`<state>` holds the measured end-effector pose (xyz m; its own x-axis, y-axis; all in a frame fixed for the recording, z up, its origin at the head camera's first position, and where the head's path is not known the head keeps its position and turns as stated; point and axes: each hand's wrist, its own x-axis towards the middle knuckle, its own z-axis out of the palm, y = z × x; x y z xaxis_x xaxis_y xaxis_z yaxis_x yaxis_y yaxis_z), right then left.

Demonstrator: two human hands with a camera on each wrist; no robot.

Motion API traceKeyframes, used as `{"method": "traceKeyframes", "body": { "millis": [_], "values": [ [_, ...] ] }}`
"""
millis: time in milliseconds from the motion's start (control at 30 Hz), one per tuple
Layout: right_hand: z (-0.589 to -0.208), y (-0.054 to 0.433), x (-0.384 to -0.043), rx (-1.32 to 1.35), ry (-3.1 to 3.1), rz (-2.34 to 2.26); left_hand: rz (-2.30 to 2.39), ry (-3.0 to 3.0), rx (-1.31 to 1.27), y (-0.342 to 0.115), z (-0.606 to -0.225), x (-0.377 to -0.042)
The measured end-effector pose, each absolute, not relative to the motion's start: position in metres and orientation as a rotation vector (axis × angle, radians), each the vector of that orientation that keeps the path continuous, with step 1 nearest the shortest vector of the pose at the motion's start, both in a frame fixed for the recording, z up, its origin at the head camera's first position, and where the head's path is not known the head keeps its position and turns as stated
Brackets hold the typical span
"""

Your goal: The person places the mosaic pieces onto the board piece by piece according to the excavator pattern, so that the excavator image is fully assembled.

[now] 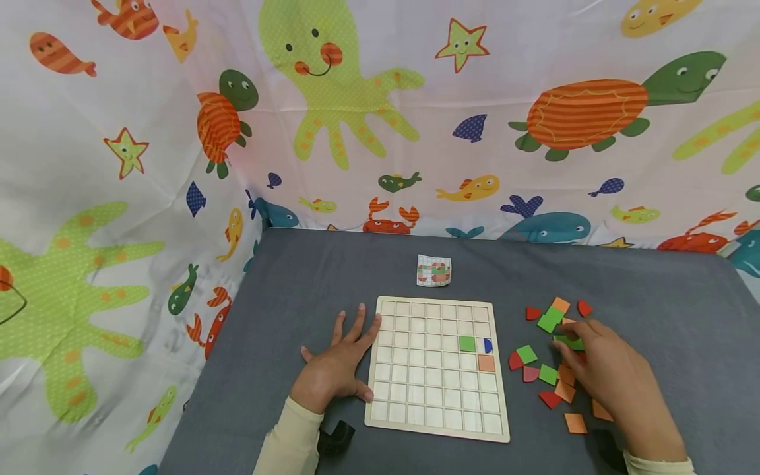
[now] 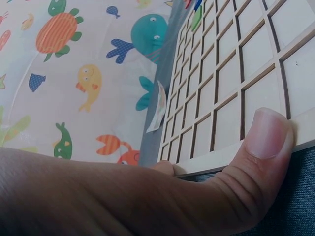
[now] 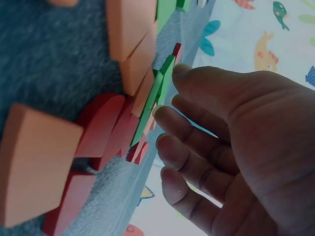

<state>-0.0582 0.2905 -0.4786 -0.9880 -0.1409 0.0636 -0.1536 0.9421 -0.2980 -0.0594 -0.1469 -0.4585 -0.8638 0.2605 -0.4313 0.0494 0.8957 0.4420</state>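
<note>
A light wooden grid board [image 1: 436, 431] lies in the middle of the grey table. My left hand [image 1: 332, 373] is spread at its left side, fingertips and thumb touching the frame; the left wrist view shows the thumb [image 2: 266, 142] on the rim. Toward the board's right side, its cells hold a green square [image 1: 467, 344], a blue-and-white piece [image 1: 487, 346] and an orange square [image 1: 486, 363]. My right hand [image 1: 614, 369] is over the loose pieces, thumb and loosely bent fingers around a green piece [image 1: 571, 343]. In the right wrist view, no firm pinch shows.
Loose orange squares [image 1: 575, 423], green squares [image 1: 526, 354] and red rounded-edge pieces [image 1: 549, 399] are scattered right of the board, some overlapping. A small patterned card [image 1: 434, 271] lies behind the board. A sea-animal cloth [image 1: 356, 191] hangs along the table's back and left.
</note>
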Motion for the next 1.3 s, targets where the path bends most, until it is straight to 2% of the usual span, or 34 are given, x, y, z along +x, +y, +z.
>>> {"method": "traceKeyframes", "body": {
  "millis": [1000,1300],
  "values": [
    [-0.478,0.278,-0.063,0.096,-3.228,0.501,0.598,2.565,0.215,-0.147,-0.459,-0.06],
    [-0.478,0.267,-0.064,0.192,-3.186,0.498,0.596,2.567,0.216,-0.147,-0.461,-0.061]
  ]
}}
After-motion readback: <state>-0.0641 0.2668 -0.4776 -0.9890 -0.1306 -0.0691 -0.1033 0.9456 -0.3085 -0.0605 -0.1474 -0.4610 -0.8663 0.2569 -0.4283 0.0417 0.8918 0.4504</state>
